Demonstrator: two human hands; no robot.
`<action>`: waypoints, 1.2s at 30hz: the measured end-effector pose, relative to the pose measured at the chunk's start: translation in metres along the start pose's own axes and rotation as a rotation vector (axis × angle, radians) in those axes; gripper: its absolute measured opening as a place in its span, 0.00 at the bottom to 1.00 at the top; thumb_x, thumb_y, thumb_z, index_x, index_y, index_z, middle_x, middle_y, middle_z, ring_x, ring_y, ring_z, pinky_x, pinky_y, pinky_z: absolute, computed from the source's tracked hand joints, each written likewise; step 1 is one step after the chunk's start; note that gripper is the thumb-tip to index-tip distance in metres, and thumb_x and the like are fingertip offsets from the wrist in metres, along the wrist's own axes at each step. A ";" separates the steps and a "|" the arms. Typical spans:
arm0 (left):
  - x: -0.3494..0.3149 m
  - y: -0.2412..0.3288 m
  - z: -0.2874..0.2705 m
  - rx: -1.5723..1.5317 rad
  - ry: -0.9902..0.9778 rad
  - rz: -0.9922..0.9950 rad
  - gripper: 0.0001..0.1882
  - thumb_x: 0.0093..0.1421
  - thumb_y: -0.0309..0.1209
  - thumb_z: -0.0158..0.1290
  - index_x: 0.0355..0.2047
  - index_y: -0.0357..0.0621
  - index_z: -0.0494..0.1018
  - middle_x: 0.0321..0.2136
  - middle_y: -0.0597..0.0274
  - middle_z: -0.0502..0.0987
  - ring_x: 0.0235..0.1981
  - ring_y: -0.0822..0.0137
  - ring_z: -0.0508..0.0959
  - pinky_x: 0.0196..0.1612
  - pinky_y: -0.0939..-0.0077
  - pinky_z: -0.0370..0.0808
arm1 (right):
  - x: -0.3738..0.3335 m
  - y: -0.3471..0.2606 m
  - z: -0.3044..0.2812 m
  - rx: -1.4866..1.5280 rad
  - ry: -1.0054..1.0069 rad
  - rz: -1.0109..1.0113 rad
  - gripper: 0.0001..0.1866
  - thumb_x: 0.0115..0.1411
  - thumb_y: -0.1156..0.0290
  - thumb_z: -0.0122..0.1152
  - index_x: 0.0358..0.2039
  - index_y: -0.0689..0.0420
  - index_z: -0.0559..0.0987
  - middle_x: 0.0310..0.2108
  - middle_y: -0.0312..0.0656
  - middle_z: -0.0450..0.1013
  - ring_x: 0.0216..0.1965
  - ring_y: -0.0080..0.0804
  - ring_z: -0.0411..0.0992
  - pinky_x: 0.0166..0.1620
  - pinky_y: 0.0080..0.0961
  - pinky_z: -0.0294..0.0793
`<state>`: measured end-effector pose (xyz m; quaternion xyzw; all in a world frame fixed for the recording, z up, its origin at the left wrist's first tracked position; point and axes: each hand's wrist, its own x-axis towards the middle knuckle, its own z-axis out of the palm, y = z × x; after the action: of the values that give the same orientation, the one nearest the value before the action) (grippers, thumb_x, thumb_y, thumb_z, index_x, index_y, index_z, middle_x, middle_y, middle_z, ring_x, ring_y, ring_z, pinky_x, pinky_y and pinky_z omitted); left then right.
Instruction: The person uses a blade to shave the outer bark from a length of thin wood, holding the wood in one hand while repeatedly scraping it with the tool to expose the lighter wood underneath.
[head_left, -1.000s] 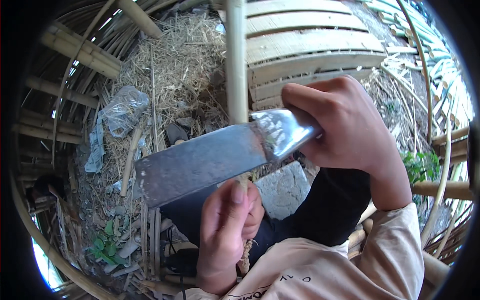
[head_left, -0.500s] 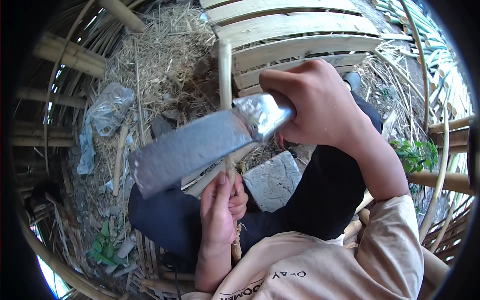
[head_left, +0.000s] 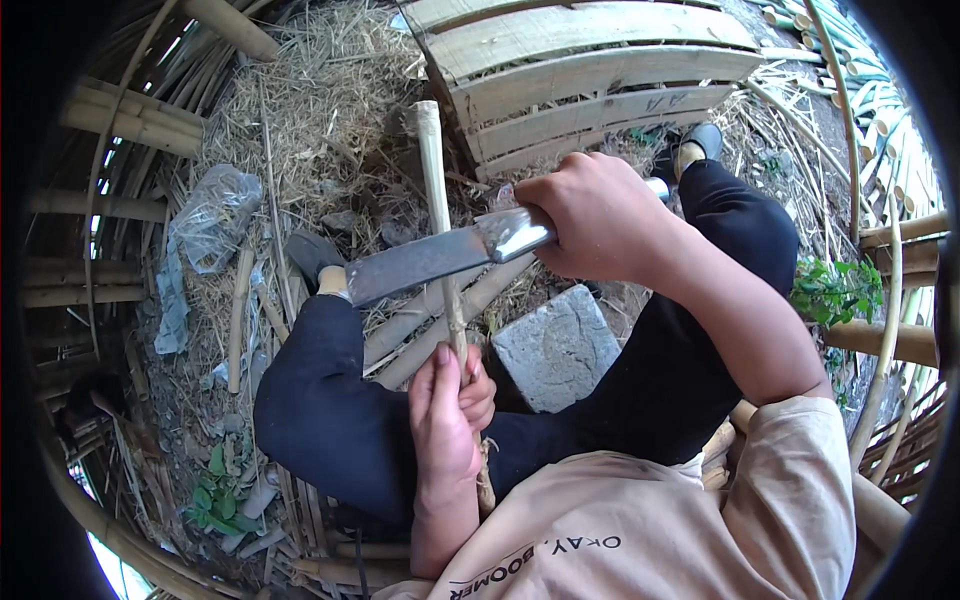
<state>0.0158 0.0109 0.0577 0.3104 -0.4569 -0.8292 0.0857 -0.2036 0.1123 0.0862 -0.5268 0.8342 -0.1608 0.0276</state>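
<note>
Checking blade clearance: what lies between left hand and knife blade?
Head view: a stretch of pale stick, bamboo poles beyond it, between left hand and knife blade.

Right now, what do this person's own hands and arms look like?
The left hand and right hand are bare, with no gloves or watch visible. A loose, short beige sleeve ends near the right elbow; the left forearm is uncovered.

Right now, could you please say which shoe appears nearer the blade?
The left shoe, near the tip of the blade; the right shoe is farther off, by the wooden slats.
</note>
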 end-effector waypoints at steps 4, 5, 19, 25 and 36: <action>0.000 -0.008 0.003 0.047 -0.018 -0.030 0.18 0.74 0.42 0.37 0.29 0.46 0.63 0.15 0.78 0.53 0.12 0.85 0.48 0.14 0.85 0.43 | -0.005 0.016 0.021 0.099 -0.009 0.018 0.07 0.42 0.68 0.64 0.22 0.56 0.81 0.20 0.49 0.76 0.26 0.51 0.77 0.33 0.43 0.78; -0.002 -0.010 0.004 0.058 -0.026 -0.048 0.18 0.74 0.42 0.36 0.29 0.46 0.63 0.15 0.78 0.53 0.12 0.85 0.48 0.14 0.85 0.43 | -0.008 0.020 0.024 0.157 -0.013 -0.009 0.07 0.42 0.69 0.64 0.23 0.55 0.80 0.20 0.49 0.76 0.27 0.51 0.77 0.34 0.43 0.77; 0.003 -0.023 0.011 0.056 0.011 -0.075 0.18 0.74 0.43 0.36 0.28 0.47 0.62 0.15 0.78 0.52 0.13 0.85 0.48 0.14 0.86 0.44 | -0.012 0.037 0.031 0.093 -0.085 0.090 0.06 0.39 0.71 0.64 0.20 0.57 0.80 0.19 0.49 0.76 0.25 0.52 0.77 0.31 0.41 0.79; 0.007 -0.032 0.017 0.114 0.026 -0.077 0.18 0.75 0.42 0.36 0.29 0.47 0.62 0.15 0.78 0.53 0.13 0.85 0.48 0.14 0.86 0.43 | -0.032 0.041 0.046 0.106 0.016 0.178 0.07 0.38 0.71 0.65 0.21 0.58 0.79 0.18 0.49 0.74 0.24 0.52 0.76 0.32 0.42 0.77; 0.004 -0.069 0.018 0.233 -0.033 -0.175 0.19 0.74 0.45 0.37 0.30 0.47 0.63 0.15 0.79 0.55 0.12 0.87 0.51 0.14 0.87 0.45 | -0.046 0.101 0.067 0.114 0.057 0.294 0.04 0.43 0.76 0.60 0.22 0.59 0.79 0.20 0.52 0.75 0.26 0.51 0.76 0.33 0.44 0.76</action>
<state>0.0113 0.0610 0.0071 0.3432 -0.5225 -0.7799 -0.0312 -0.2566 0.1764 -0.0132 -0.3917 0.8924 -0.2169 0.0569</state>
